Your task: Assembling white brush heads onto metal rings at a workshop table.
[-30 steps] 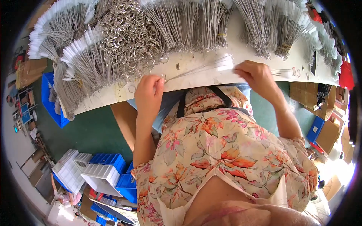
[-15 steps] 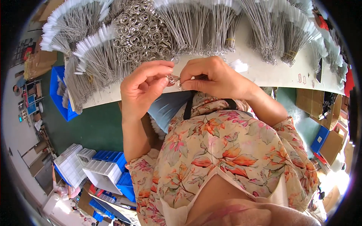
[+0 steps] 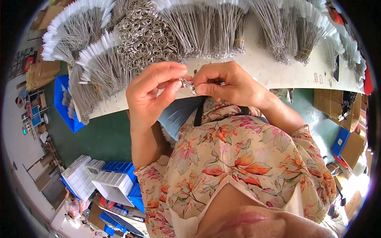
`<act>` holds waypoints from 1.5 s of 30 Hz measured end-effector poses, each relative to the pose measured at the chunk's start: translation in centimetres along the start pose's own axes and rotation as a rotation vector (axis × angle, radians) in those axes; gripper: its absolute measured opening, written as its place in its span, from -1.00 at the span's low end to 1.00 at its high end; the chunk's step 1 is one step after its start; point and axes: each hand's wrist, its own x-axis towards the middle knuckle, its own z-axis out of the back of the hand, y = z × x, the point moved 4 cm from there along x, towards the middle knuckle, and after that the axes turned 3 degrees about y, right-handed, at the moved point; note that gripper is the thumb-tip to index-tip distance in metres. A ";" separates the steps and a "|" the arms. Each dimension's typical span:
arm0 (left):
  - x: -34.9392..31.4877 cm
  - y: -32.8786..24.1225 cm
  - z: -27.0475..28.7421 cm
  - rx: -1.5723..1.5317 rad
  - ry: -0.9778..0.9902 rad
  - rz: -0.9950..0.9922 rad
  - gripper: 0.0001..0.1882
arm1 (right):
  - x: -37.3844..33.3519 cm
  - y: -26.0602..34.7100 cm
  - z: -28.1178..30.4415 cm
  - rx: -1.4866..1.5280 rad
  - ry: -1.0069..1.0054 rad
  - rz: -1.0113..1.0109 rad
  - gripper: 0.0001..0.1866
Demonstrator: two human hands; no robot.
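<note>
My left hand [image 3: 155, 90] pinches small shiny metal rings [image 3: 184, 81] between thumb and fingertips, just over the table's near edge. Close beside it, my right hand [image 3: 232, 85] is closed with thumb against forefinger on another metal ring [image 3: 193, 91]. The rings of both hands meet or nearly touch; whether they are linked is too small to tell. Behind my hands lies a big heap of loose metal rings [image 3: 149, 37]. Wire-handled brushes [image 3: 198, 35] with white bristles lie in bundles beyond, their looped ends toward me.
More brush bundles spread along the pale table [image 3: 274, 75], left [image 3: 99, 65] and right [image 3: 307, 31]. A blue bin [image 3: 63, 103] stands by its left end. White crates [image 3: 113, 186] sit on the green floor at lower left, cardboard boxes [image 3: 335, 107] at right. Another person [image 3: 73, 206] is far left.
My hands have shifted slightly, the rings now showing a little farther right. White bristles that showed behind my right wrist are no longer in sight. The view has moved a little.
</note>
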 end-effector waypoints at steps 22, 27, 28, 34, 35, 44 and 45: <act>1.3 -3.9 -1.1 0.534 -0.309 -0.404 -0.65 | 2.1 5.0 0.6 0.305 -0.171 0.117 -0.84; 1.8 -4.1 -0.3 0.507 -0.200 -0.448 -0.67 | 2.4 5.0 0.9 0.174 0.012 0.130 -0.86; 1.9 -4.2 -0.3 0.482 -0.158 -0.465 -0.67 | 2.3 4.9 0.9 0.173 0.013 0.128 -0.86; 2.9 -4.2 0.9 0.330 -0.045 -0.240 -0.79 | 2.2 4.9 1.0 0.061 -0.052 0.126 -0.87; 2.7 -4.1 1.0 0.329 -0.048 -0.239 -0.79 | 2.2 5.1 1.1 0.078 -0.049 0.086 -0.87; 2.3 0.2 1.4 -0.434 -0.187 0.221 -0.86 | 3.6 3.3 1.1 0.143 -0.088 0.099 -0.86; 2.3 -0.1 1.4 -0.437 -0.193 0.219 -0.86 | 3.8 3.5 1.2 0.115 -0.105 0.122 -0.86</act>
